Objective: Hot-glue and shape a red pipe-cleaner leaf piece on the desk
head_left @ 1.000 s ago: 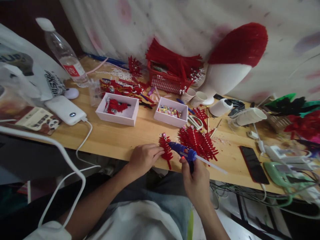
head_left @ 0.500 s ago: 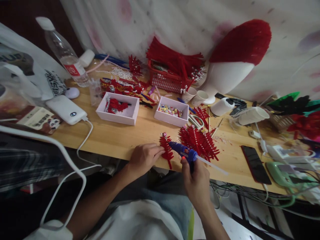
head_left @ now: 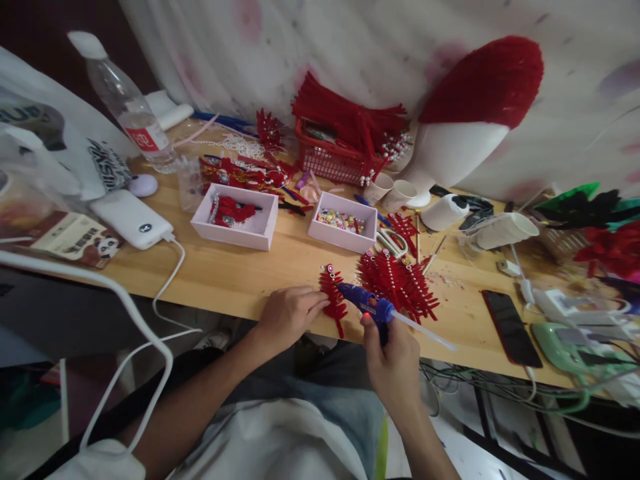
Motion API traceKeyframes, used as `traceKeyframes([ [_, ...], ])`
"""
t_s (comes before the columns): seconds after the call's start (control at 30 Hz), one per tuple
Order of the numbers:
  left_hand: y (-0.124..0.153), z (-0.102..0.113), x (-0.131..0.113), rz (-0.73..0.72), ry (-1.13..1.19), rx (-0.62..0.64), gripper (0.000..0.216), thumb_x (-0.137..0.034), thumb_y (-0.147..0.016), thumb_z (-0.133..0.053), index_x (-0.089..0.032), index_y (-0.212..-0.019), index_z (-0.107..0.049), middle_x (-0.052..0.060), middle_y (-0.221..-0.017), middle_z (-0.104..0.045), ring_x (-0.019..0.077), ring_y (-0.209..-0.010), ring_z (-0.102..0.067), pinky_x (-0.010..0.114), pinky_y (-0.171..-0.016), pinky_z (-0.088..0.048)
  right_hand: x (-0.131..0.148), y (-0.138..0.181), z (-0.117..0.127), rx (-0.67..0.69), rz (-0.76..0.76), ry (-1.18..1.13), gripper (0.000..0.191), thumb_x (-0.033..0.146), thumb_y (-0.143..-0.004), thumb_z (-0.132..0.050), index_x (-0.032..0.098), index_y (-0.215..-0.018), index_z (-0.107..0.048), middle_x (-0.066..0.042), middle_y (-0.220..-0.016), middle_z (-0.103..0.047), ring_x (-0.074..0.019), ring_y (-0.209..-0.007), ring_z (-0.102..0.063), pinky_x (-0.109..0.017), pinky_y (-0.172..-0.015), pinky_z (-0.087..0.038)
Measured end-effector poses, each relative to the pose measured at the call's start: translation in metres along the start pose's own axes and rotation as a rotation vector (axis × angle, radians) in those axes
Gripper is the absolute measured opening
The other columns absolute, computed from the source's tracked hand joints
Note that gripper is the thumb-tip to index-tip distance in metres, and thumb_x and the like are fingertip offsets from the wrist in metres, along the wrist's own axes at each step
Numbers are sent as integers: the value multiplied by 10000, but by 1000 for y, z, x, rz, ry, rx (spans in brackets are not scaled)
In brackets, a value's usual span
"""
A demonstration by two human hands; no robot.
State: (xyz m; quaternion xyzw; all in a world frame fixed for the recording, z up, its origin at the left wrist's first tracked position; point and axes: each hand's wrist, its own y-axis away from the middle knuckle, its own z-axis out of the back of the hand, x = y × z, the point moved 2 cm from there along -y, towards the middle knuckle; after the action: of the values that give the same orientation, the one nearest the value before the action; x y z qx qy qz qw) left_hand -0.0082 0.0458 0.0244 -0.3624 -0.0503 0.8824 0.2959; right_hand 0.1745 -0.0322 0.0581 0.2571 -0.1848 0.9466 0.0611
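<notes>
The red leaf-shaped piece [head_left: 331,290] lies on the wooden table [head_left: 225,280], close to the front edge. Its long axis runs away from the person: beaded end far, thin stem near, slightly rightward. It looks fuzzy, with narrow side fronds. The left hand [head_left: 287,317] has fingertips at its left edge; whether they pinch, I cannot tell. The right hand [head_left: 395,357] grips a blue glue gun [head_left: 354,296], nozzle towards the piece, a straight translucent stick [head_left: 423,331] behind.
</notes>
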Motion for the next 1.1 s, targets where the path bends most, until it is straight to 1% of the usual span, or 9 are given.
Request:
traceKeyframes([
  [0.17,0,1,-1,-5,-16,-6,143,-252,-938,-634,-213,-959,-770,21,-871,-778,177,-781,-723,257,-665,-495,0,0,1,8,-3,-35,267,404,-979,-471,190,-938,-625,-74,-788,-696,-219,-695,-630,-296,-609,-425],
  [0.43,0,0,0,3,1,28,177,-265,-961,-597,-214,-978,-766,36,-888,-775,176,-807,-720,254,-698,-502,-2,1,1,15,-28,-59,266,406,-971,-490,187,-936,-635,-67,-785,-705,-214,-690,-642,-297,-616,-444],
  [0.6,-1,1,0,9,-1,39,203,-289,-973,-577,-220,-970,-767,38,-874,-769,175,-805,-715,251,-698,-499,-4,3,5,-8,-28,-47,310,438,-967,-490,177,-924,-651,-62,-744,-690,-210,-659,-627,-299,-602,-437],
  [0.77,-1,1,-1,19,-3,50,200,-282,-969,-579,-224,-966,-771,42,-859,-762,174,-800,-710,250,-702,-505,-6,4,6,1,-53,-73,332,443,-960,-503,161,-947,-677,-63,-739,-694,-209,-673,-636,-307,-627,-459],
  [0.83,-1,1,-1,15,3,44,214,-287,-974,-567,-231,-967,-773,45,-844,-757,169,-792,-705,245,-701,-509,-6,6,8,5,-75,-105,336,449,-954,-516,161,-951,-689,-62,-743,-699,-207,-680,-643,-312,-640,-471],
  [0.93,-1,1,0,11,10,39,224,-291,-975,-561,-237,-969,-778,46,-824,-752,168,-783,-700,245,-700,-514,-8,12,18,14,-151,-195,318,457,-931,-565,174,-915,-709,-41,-696,-687,-190,-624,-631,-306,-608,-480],
  [1.0,-1,0,1,12,13,36,222,-294,-972,-564,-236,-964,-779,45,-824,-753,169,-780,-699,246,-696,-511,-9,17,30,-39,-227,-321,283,445,-899,-624,176,-926,-709,-37,-706,-693,-182,-595,-630,-307,-588,-497],
  [1.03,-1,0,1,13,15,31,223,-298,-973,-564,-235,-963,-777,45,-833,-756,169,-780,-699,248,-694,-507,-9,19,37,-104,-269,-401,268,430,-880,-658,176,-946,-706,-40,-730,-703,-181,-593,-635,-310,-584,-509],
  [1.1,0,1,1,18,26,11,229,-312,-979,-556,-231,-965,-769,40,-867,-764,169,-783,-699,251,-690,-493,-12,19,55,-312,-342,-560,258,393,-838,-719,175,-973,-697,-48,-796,-718,-178,-607,-649,-317,-588,-532],
])
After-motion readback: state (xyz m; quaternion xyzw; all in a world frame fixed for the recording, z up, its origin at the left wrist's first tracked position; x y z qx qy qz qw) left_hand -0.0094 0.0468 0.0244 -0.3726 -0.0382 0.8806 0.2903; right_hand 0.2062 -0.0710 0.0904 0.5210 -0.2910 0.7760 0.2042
